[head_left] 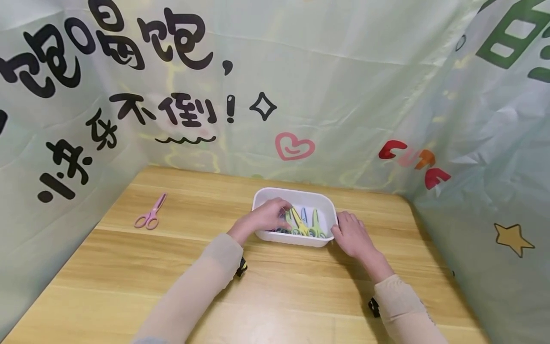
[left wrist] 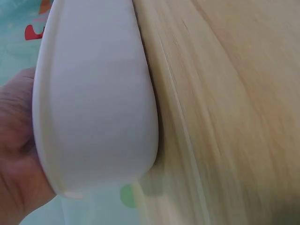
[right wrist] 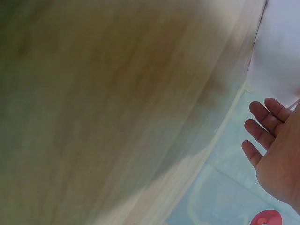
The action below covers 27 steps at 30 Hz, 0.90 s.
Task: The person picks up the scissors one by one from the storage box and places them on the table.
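Observation:
A white plastic box [head_left: 296, 193] stands on the table with several scissors inside. Yellow scissors [head_left: 301, 223], green scissors [head_left: 315, 224] and the blue blade of another pair [head_left: 304, 215] show in it. My left hand [head_left: 267, 215] reaches over the box's left end, fingers bent down among the scissors; its fingertips are partly hidden, so a hold cannot be made out. My right hand [head_left: 353, 234] rests against the box's right end, thumb near the front corner. In the right wrist view its fingers [right wrist: 259, 133] are loosely extended beside the white wall.
Pink scissors [head_left: 150, 214] lie on the wooden table [head_left: 202, 267], left of the box. A printed cloth [head_left: 343, 95] hangs along the table's back and both sides. Dark wrist cameras are strapped under both sleeves.

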Each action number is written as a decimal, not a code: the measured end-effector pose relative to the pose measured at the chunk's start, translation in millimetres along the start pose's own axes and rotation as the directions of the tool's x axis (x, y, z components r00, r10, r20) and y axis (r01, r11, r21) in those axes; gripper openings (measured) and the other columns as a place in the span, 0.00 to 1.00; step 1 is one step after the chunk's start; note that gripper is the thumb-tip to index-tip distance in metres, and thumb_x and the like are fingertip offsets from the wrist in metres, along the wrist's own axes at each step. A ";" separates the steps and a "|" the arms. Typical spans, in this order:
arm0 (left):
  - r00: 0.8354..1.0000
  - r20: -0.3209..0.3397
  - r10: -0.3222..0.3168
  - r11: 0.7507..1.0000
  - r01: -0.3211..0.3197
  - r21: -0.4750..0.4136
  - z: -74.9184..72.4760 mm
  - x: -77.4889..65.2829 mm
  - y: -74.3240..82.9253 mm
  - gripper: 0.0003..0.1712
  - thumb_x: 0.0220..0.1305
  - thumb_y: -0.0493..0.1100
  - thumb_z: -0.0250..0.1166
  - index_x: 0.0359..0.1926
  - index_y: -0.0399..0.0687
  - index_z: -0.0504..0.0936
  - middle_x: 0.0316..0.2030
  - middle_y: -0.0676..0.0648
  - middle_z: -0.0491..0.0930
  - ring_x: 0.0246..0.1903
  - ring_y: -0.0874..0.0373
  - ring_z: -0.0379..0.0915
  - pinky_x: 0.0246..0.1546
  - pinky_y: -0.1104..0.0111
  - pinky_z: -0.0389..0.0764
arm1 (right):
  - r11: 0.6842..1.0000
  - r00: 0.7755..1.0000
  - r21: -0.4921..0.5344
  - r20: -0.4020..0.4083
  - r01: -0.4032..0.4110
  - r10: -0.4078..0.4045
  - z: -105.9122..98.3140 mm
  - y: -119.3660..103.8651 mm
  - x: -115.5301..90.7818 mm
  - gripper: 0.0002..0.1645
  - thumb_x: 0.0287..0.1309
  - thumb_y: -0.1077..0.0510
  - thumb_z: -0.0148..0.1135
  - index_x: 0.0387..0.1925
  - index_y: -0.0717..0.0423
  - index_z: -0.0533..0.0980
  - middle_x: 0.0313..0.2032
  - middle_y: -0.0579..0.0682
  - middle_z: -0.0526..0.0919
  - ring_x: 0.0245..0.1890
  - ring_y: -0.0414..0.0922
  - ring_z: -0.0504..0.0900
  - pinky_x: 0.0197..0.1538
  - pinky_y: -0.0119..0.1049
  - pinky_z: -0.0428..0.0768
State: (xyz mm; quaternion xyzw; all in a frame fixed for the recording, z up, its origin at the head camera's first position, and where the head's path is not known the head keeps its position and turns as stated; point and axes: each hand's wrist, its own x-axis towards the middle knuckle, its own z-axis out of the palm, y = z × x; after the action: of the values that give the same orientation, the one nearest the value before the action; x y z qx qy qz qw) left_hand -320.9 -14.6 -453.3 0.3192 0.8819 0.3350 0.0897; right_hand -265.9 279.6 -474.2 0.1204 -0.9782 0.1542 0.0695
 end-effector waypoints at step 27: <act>0.987 0.158 -0.013 0.982 0.042 -0.184 1.5 10.2 -3.6 0.28 0.59 0.30 0.74 0.62 0.39 0.82 0.54 0.45 0.81 0.49 0.54 0.78 0.49 0.72 0.79 | 1.000 1.000 0.006 -0.017 0.011 -0.011 0.6 1.7 -0.2 0.21 0.70 0.56 0.47 0.54 0.67 0.74 0.48 0.60 0.78 0.52 0.60 0.73 0.54 0.59 0.70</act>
State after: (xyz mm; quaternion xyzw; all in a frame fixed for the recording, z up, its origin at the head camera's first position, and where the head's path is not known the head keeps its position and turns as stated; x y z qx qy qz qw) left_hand -330.1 -9.5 -456.2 0.3224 0.8413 0.3890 0.1926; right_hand -266.2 281.0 -475.4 0.1245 -0.9765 0.1578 0.0782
